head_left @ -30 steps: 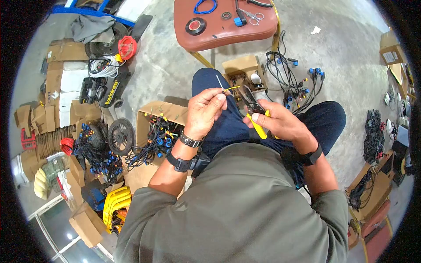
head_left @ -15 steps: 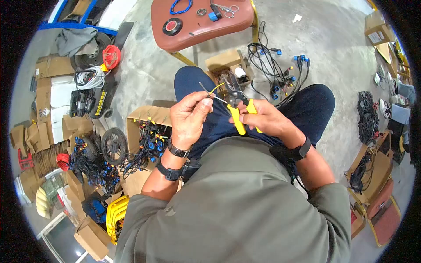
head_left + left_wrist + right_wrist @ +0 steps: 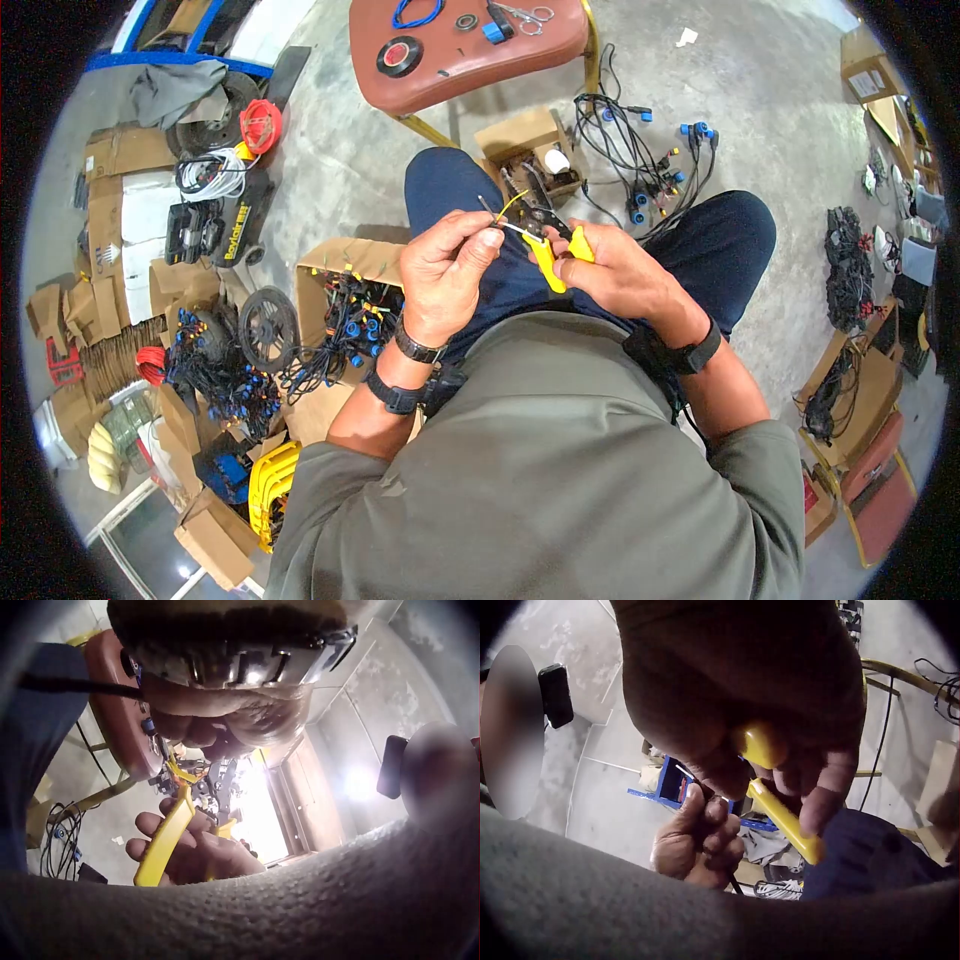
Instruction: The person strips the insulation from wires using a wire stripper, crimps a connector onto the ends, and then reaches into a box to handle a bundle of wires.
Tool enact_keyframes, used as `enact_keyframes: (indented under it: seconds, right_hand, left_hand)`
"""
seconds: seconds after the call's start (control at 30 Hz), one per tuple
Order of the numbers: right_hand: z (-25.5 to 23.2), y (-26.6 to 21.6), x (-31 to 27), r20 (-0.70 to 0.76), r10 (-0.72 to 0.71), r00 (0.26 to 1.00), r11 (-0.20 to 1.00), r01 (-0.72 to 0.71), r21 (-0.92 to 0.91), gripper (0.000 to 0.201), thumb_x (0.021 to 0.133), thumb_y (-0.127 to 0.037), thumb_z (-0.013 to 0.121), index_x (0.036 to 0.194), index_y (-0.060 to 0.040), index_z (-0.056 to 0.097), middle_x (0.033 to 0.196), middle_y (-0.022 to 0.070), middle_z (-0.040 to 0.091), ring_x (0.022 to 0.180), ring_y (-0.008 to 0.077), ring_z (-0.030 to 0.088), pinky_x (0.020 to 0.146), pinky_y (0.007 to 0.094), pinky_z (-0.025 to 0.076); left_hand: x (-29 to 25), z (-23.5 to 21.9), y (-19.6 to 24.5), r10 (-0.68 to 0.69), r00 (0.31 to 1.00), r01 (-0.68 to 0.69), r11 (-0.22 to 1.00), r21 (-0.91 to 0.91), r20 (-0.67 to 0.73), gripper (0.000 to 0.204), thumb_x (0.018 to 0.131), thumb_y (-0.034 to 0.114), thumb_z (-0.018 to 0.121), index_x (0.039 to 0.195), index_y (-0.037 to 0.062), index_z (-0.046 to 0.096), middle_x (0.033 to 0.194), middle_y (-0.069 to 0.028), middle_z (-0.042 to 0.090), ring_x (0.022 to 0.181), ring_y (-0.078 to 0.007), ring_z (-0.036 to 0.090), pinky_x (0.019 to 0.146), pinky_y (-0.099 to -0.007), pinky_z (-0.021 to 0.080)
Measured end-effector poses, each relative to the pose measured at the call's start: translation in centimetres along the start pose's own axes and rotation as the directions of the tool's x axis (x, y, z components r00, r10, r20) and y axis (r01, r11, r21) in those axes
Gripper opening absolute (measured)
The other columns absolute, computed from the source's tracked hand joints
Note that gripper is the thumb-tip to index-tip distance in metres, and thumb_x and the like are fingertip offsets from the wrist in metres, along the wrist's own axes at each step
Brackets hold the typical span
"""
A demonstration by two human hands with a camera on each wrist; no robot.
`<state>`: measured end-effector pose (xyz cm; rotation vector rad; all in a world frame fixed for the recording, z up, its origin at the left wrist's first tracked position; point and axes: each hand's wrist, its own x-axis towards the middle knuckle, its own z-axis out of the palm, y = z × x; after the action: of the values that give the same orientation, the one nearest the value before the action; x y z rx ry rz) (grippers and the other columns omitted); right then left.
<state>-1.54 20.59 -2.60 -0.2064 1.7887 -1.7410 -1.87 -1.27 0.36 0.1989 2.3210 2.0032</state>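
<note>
My left hand [image 3: 440, 270] pinches a thin dark cable between thumb and forefinger. From it come a yellow wire [image 3: 515, 203], bent upward, and a white wire [image 3: 517, 231] that runs toward the tool. With curled fingers my right hand [image 3: 630, 275] grips yellow-handled wire strippers [image 3: 547, 264], their dark jaws pointing away from my body. The white wire's end overlaps the strippers near the top of the handles. In the left wrist view the spread yellow handles [image 3: 166, 836] show in front of the right fingers. The right wrist view has the left hand [image 3: 694, 851] close by.
Beyond my knees stands a brown padded chair [image 3: 480, 75] with black tape [image 3: 399, 57], scissors [image 3: 528, 20] and a blue wire coil. A small open carton [image 3: 520, 132] and black cables with blue connectors [image 3: 640, 165] lie on the floor. Left is a carton of cables [image 3: 345, 262].
The strippers have come nearer the left hand and turned. The white wire, upright a second ago, now points right toward them. In the last half second the hands have drawn slightly closer.
</note>
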Motion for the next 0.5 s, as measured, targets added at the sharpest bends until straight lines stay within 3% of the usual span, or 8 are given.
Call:
enact_keyframes:
  seconds: [0.13, 0.23, 0.3, 0.4, 0.5]
  right_hand:
    - [0.1, -0.3, -0.2, 0.006, -0.043, 0.999, 0.998, 0.043, -0.039, 0.012, 0.085, -0.004, 0.056, 0.096, -0.002, 0.058, 0.081, 0.0039, 0.059, 0.077, 0.0117, 0.054, 0.071, 0.0297, 0.046]
    - [0.2, -1.3, -0.5, -0.035, -0.088, 0.996, 0.984, 0.081, -0.157, 0.016, 0.086, -0.012, 0.058, 0.099, -0.0019, 0.058, 0.079, 0.0136, 0.063, 0.074, 0.0257, 0.063, 0.069, 0.037, 0.048]
    - [0.3, -1.8, -0.6, -0.027, -0.054, 0.998, 0.986, 0.049, -0.161, 0.021, 0.086, -0.012, 0.058, 0.104, -0.0012, 0.059, 0.081, 0.0158, 0.064, 0.076, 0.0286, 0.065, 0.07, 0.0381, 0.049]
    - [0.3, -2.0, -0.7, -0.02, -0.03, 0.999, 0.982, 0.026, -0.186, 0.026, 0.086, -0.013, 0.059, 0.109, -0.0006, 0.059, 0.083, 0.0177, 0.066, 0.078, 0.0312, 0.067, 0.071, 0.0391, 0.05]
    - [0.3, -2.0, -0.7, -0.011, -0.021, 1.0, 0.976, 0.018, -0.218, 0.031, 0.086, -0.015, 0.059, 0.113, -0.0002, 0.059, 0.085, 0.0194, 0.067, 0.081, 0.0341, 0.067, 0.072, 0.0404, 0.05]
  left_hand:
    - [0.0, 0.0, -0.1, -0.019, 1.0, 0.018, 0.999, 0.028, 0.019, 0.017, 0.091, 0.007, 0.068, 0.105, -0.002, 0.067, 0.081, -0.0027, 0.064, 0.065, -0.0058, 0.053, 0.054, -0.0193, 0.041]
    - [0.0, 0.2, -0.1, -0.026, 0.999, 0.026, 1.0, 0.01, 0.028, 0.017, 0.09, 0.006, 0.069, 0.105, -0.0022, 0.067, 0.081, -0.0036, 0.065, 0.066, -0.0069, 0.055, 0.055, -0.0198, 0.042]
    - [-0.1, 0.2, -0.1, -0.031, 0.999, 0.032, 0.999, -0.01, 0.03, 0.017, 0.09, 0.006, 0.07, 0.105, -0.0021, 0.067, 0.081, -0.0046, 0.066, 0.067, -0.0076, 0.057, 0.056, -0.0201, 0.044]
    - [-0.4, 0.3, 0.2, -0.144, 0.99, 0.143, 0.985, -0.1, 0.005, 0.015, 0.089, 0.004, 0.07, 0.102, -0.004, 0.068, 0.085, -0.0052, 0.068, 0.075, -0.0099, 0.062, 0.069, -0.0241, 0.052]
    - [-0.3, 0.5, -0.2, -0.098, 0.995, 0.096, 0.983, -0.157, -0.007, 0.017, 0.089, 0.007, 0.07, 0.103, -0.0005, 0.065, 0.083, -0.0068, 0.07, 0.069, -0.0085, 0.061, 0.056, -0.0203, 0.046]
